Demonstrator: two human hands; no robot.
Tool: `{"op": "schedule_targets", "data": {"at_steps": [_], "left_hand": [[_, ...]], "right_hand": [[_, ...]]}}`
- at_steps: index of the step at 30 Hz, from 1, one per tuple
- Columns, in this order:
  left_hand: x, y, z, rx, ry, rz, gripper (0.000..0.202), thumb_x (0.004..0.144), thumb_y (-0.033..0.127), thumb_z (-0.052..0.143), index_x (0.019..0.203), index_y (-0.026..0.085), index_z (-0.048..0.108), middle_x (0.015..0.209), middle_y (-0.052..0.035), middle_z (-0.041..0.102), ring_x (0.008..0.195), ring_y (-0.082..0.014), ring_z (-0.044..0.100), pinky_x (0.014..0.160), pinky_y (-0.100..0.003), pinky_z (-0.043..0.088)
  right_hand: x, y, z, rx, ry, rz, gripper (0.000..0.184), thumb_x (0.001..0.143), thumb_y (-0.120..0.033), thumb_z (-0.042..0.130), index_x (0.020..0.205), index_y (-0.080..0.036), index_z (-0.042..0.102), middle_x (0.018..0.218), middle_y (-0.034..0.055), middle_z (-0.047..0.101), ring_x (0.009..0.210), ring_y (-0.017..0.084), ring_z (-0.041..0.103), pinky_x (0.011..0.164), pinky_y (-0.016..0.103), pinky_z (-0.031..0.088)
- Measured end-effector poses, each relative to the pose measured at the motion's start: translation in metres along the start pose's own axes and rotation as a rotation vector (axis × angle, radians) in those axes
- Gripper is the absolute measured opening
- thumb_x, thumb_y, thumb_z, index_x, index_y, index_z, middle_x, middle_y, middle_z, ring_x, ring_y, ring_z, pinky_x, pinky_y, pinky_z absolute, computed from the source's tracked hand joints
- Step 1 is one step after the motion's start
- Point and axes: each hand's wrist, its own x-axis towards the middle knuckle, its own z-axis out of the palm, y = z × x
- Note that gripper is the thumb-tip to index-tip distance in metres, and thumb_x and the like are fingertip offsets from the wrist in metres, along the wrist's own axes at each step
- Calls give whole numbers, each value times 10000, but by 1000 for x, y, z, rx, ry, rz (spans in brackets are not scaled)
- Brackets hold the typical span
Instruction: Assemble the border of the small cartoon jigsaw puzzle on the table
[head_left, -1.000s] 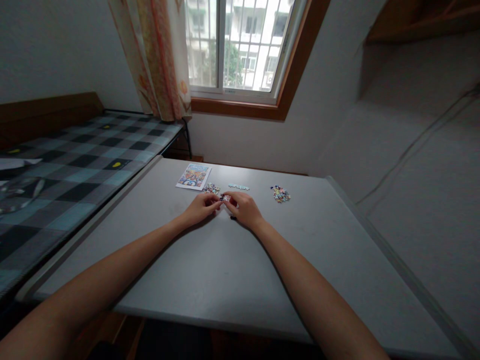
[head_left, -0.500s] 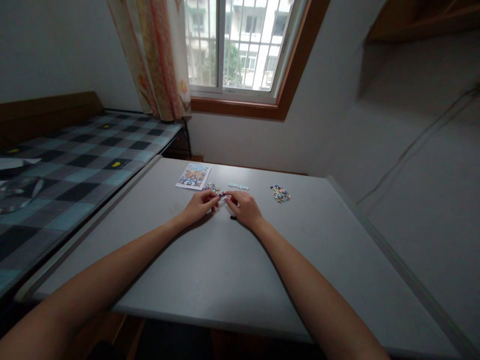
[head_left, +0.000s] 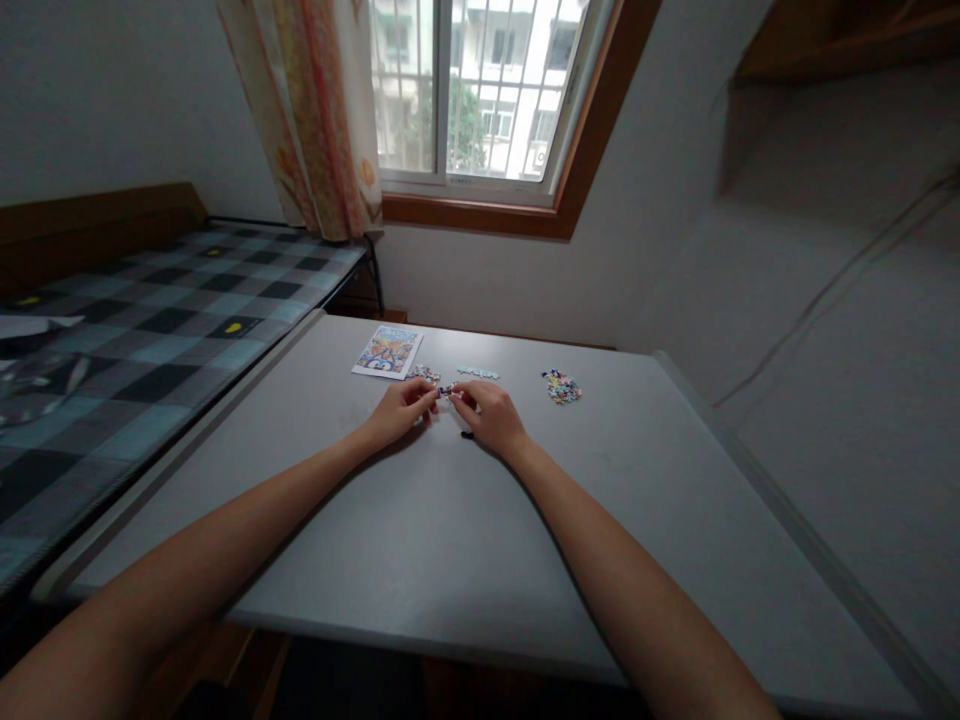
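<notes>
My left hand (head_left: 399, 412) and my right hand (head_left: 489, 416) meet over the grey table (head_left: 420, 540), fingertips pinched together on small puzzle pieces (head_left: 448, 391) held between them. Just beyond the left hand lies a small cluster of joined pieces (head_left: 424, 374). A short light-blue strip of pieces (head_left: 478, 373) sits beyond the right hand. A dark loose piece (head_left: 466, 435) lies on the table under my right palm.
A colourful picture card (head_left: 387, 351) lies at the table's far left. A heap of loose pieces (head_left: 561, 387) is at the far right. A bed with a checked cover (head_left: 150, 320) runs along the left; a window (head_left: 480, 90) and curtain (head_left: 315, 110) are behind.
Both hands have stayed together at the same spot; the fingers shifted slightly on the pieces between them.
</notes>
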Motion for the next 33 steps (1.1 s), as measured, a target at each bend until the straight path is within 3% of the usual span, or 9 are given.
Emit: {"op": "schedule_targets", "data": {"at_steps": [11,22,26,30,33], "left_hand": [[0,-1,0,-11,-15,5,350,797,496,622,785,150,576,641,8,607,517,-92,561,511,-209,459],[0,-1,1,-16,12,-11,352,794,499,630,819,152,574,629,10,611,507,-94,566,490,-202,448],[0,-2,1,0,25,-28,298,807,446,611,870,156,585,639,9,619,514,-95,576,475,-189,425],[-1,-1,1,14,12,-25,253,799,394,609,843,145,609,646,1,625,523,-93,581,493,-194,438],[-2,1,1,23,0,-19,240,790,377,614,834,141,623,640,-2,630,520,-95,583,495,-193,439]], "right_hand": [[0,-3,-2,-46,-6,19,255,915,-274,567,1131,-182,667,792,45,693,714,159,598,806,312,455],[0,1,-2,-21,-20,15,205,921,-285,557,1053,-189,680,796,44,686,722,156,591,792,303,457],[7,12,-22,-30,39,76,183,896,-278,583,1005,-179,691,765,45,680,699,157,587,765,307,457],[20,26,-54,13,176,248,208,876,-316,582,988,-177,690,719,26,656,635,139,568,670,275,452],[19,31,-70,37,155,294,214,852,-343,600,949,-178,695,712,26,659,617,132,565,634,264,446]]}}
